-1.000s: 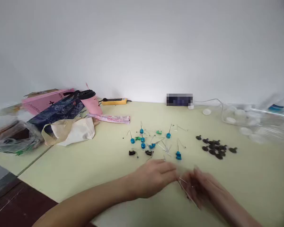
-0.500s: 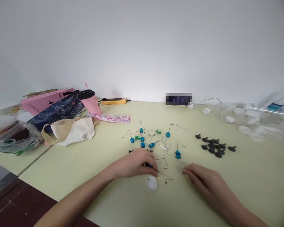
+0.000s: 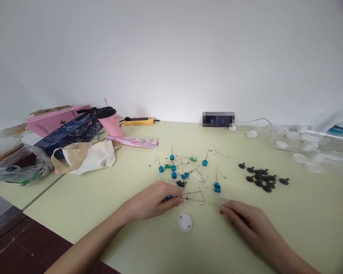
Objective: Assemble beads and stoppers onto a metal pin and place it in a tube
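Observation:
My left hand (image 3: 157,199) is closed on a blue metal fitting (image 3: 169,197); a thin bent wire seems to run out of it to the right. Most of the fitting is covered by the fingers. Between thumb and fingertips my right hand (image 3: 250,220) pinches a thin metal rod (image 3: 217,204), perhaps a hex key; only its tip shows. A round white cap (image 3: 185,222) with two dark spots lies in front, between the hands. Just past my left hand are a black fitting (image 3: 181,184) and loose L-shaped hex keys (image 3: 202,196). Another blue fitting (image 3: 217,187) stands upright with its wire.
Several blue fittings (image 3: 173,175) and a green one (image 3: 193,159) with wires stand or lie mid-table. Black suction-cup-like pieces (image 3: 258,183) lie right. White caps (image 3: 298,158) and clear tubes are far right. A cloth bag (image 3: 88,158) and pink cup (image 3: 111,123) stand left.
My left hand has moved left with the blue fitting, away from the white cap, which now shows whole. My right hand stays nearly in place. The view has shifted slightly.

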{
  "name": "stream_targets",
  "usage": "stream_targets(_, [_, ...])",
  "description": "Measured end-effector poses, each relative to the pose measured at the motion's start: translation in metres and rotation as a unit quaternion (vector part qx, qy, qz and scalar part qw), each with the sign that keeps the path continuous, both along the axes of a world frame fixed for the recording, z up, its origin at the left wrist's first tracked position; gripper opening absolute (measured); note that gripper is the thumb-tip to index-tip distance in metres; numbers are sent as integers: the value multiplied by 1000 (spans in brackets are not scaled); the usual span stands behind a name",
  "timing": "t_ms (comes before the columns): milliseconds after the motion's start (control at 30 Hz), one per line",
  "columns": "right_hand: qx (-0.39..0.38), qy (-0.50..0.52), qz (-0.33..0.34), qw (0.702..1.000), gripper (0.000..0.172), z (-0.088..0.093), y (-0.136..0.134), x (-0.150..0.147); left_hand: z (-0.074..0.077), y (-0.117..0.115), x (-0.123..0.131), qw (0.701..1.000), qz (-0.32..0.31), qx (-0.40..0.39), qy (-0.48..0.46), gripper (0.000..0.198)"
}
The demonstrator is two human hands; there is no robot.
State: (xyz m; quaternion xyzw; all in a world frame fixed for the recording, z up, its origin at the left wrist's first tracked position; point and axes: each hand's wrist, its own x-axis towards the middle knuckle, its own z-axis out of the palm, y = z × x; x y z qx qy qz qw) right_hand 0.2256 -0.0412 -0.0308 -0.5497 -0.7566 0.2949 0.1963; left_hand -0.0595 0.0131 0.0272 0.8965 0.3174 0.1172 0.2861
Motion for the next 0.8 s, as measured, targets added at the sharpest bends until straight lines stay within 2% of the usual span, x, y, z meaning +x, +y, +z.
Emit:
stream_targets(100, [-5, 1, 3, 1000, 36, -1, 0, 0, -12, -1, -17, 994, 82, 53, 55, 36])
stream_targets(267, [-12, -3, 11, 1000, 36, -3, 1, 0, -38, 4, -40, 975, 148, 120, 110, 30])
stream_targets(367, [-15, 3, 5, 1000, 36, -1, 1, -1, -37, 3, -41, 963, 208, 139, 96, 31])
stream_targets(433, [-17, 10, -2, 1000, 37, 1, 0, -2, -32, 0, -37, 960, 235, 135, 65, 24])
stream_targets(500, [-17, 15, -4, 1000, 37, 3, 0, -3, -28, -1, -32, 964, 228, 130, 41, 15])
stream_targets(567, [-12, 18, -2, 1000, 36, 3, 0, -3, -28, 2, -28, 967, 199, 150, 45, 16])
stream_targets(700, [2, 16, 4, 1000, 37, 3, 0, -3, -35, 13, -31, 954, 171, 223, 105, 10])
stream_targets(800, [6, 19, 6, 1000, 37, 3, 0, -4, -41, 17, -30, 941, 167, 275, 103, 13])
